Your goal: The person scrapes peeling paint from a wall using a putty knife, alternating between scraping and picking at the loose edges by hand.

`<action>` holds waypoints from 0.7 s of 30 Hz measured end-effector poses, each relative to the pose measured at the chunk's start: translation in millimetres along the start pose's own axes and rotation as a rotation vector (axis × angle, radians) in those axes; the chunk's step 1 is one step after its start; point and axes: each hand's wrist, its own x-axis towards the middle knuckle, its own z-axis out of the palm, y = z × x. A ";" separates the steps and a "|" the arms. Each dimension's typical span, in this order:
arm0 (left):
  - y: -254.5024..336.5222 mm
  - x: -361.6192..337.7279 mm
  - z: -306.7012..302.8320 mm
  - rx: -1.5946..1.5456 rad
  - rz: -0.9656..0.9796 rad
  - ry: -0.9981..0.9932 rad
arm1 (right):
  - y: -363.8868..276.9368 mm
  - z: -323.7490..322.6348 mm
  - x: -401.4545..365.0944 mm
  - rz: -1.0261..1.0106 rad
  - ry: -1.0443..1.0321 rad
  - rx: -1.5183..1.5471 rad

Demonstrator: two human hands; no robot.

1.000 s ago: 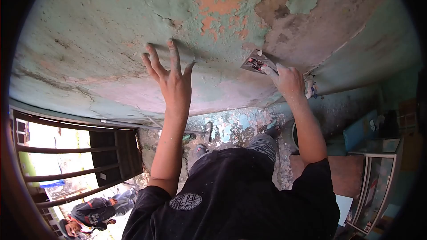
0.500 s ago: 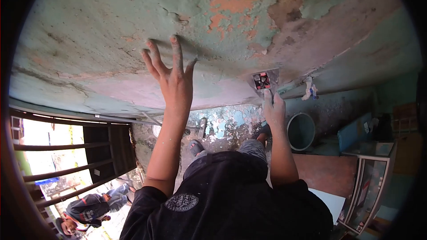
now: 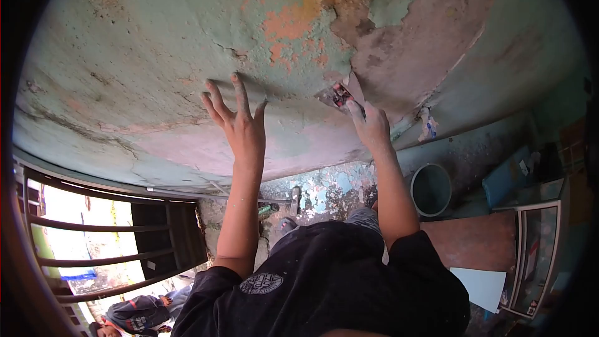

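Note:
My left hand [image 3: 240, 128] is spread with its fingertips against the peeling green wall [image 3: 156, 43], and it holds nothing. To its right, my right hand [image 3: 372, 126] grips a scraper [image 3: 354, 89] with a wide, flat blade and red and black marks at its middle. The blade lies against the wall, tilted, beside the edge where green paint gives way to bare plaster. My fingers hide most of the scraper's handle. Above it, orange patches [image 3: 284, 28] show through the flaked paint.
A round bucket [image 3: 430, 190] stands on the floor at right, near a glass-fronted cabinet [image 3: 535, 256] and a white board [image 3: 479, 287]. A barred window [image 3: 106, 228] is at left, with another person [image 3: 140, 313] beyond it. A whitish and blue thing [image 3: 427, 125] hangs on the wall.
The scraper in my right hand has moved up the wall and turned from nearly straight to slanted. My left hand stays spread on the wall, while the whole view has shifted.

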 end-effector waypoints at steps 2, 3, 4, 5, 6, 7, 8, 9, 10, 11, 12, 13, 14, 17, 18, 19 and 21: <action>-1.2 1.7 1.8 0.014 0.003 0.012 | -14.6 -7.7 7.6 -0.036 0.042 0.023; -0.1 2.2 2.5 0.006 0.017 0.016 | -21.3 -10.1 11.8 -0.079 0.054 0.067; 0.3 1.9 1.9 -0.005 0.008 0.020 | -24.9 -11.4 14.2 -0.124 0.062 0.112; 0.3 1.1 1.6 -0.015 -0.006 0.021 | -24.8 -12.2 14.1 -0.122 0.070 0.112; -0.4 1.2 2.2 -0.019 0.000 0.027 | -24.5 -12.5 13.8 -0.106 0.028 0.146; -0.2 1.2 2.3 -0.019 -0.001 0.035 | -25.1 -11.8 14.1 -0.095 -0.015 0.180; -0.4 1.5 2.0 -0.004 0.005 0.029 | -24.0 -9.3 12.6 -0.107 -0.013 0.180; -1.4 1.3 1.5 0.012 0.009 0.024 | -20.6 -5.4 8.1 -0.082 0.015 0.202; -2.7 0.4 1.4 0.016 0.003 0.037 | -19.3 -2.8 4.2 -0.057 0.043 0.225; -3.4 -0.5 2.2 0.012 0.006 0.032 | -19.4 -1.7 1.4 -0.073 0.043 0.225; -3.7 1.1 2.8 0.007 0.009 0.029 | -20.7 -2.1 0.1 -0.064 0.040 0.272; -4.0 3.3 2.7 0.009 0.003 0.042 | -22.3 -2.2 1.8 -0.052 0.035 0.319; -3.7 3.4 2.6 0.007 0.002 0.039 | -24.3 -1.1 7.6 0.007 -0.027 0.434; -2.4 0.8 0.8 0.005 0.004 0.023 | -42.3 -14.5 20.1 0.019 -0.021 0.445; -1.7 1.6 1.1 0.006 0.007 0.032 | -55.4 -24.4 17.0 0.022 -0.034 0.516; -1.8 0.9 1.9 0.005 0.006 0.035 | -51.2 -21.8 15.9 0.019 -0.033 0.515; -4.0 0.8 2.9 0.011 0.009 0.035 | -39.6 -14.7 11.4 0.007 0.012 0.372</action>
